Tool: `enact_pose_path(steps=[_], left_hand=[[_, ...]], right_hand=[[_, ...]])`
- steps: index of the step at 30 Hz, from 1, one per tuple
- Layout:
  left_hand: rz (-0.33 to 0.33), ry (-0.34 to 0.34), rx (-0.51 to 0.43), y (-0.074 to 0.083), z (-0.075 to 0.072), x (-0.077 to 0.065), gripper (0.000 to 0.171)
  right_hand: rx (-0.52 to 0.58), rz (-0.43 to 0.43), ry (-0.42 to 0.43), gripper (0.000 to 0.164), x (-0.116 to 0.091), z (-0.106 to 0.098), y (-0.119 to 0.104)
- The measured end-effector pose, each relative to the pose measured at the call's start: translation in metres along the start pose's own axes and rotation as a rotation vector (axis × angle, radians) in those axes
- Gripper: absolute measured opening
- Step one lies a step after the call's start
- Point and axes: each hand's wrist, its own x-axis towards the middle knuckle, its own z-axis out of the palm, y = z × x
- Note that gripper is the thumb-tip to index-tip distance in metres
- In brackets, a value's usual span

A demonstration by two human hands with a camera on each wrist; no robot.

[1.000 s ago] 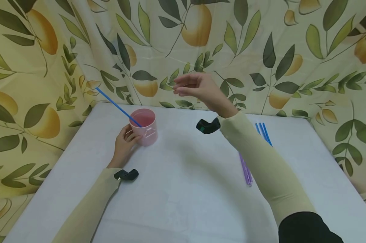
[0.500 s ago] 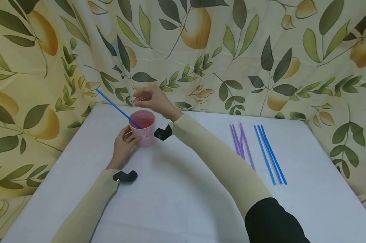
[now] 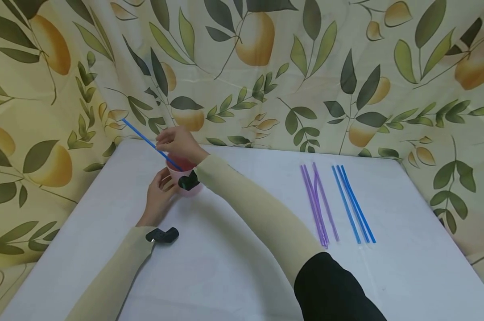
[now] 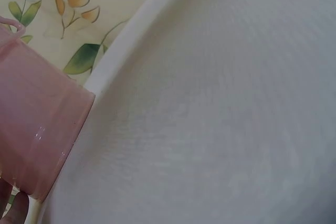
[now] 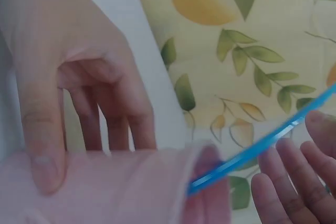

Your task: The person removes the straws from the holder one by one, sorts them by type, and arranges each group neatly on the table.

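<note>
A pink cup (image 3: pixel 190 192) with a small handle stands at the back left, partly covered by the right wrist in the head view. My left hand (image 3: pixel 156 200) holds it from the left; in the right wrist view the thumb lies on the near side and the other fingers reach round behind. A blue straw (image 3: pixel 139 133) leans out of the cup towards the upper left. Over the rim is my right hand (image 3: pixel 181 145), fingers loosely bent beside the straw. The right wrist view shows the thumb at the straw's edge and the fingertips just below it, without a clear pinch.
To the right on the white table (image 3: pixel 233 276), several purple straws (image 3: pixel 315 200) lie lengthwise. Beside them are 3 blue straws (image 3: pixel 353 203). A fruit-patterned cloth (image 3: pixel 242 80) hangs right behind the table's back edge.
My right hand has moved left and down, from over the table's middle to the blue straw at the cup. The left hand has stayed on the cup.
</note>
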Motion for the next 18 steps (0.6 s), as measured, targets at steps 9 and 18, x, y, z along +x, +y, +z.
enact_pose_path(steps=[9, 18], left_hand=[[0.037, -0.009, -0.019, -0.003, -0.002, 0.0, 0.069], [0.052, -0.008, -0.035, -0.002, -0.002, 0.0, 0.068]], right_hand=[[-0.051, -0.029, 0.02, 0.022, 0.004, 0.014, 0.005], [-0.033, -0.041, -0.008, 0.021, 0.005, 0.014, 0.004]])
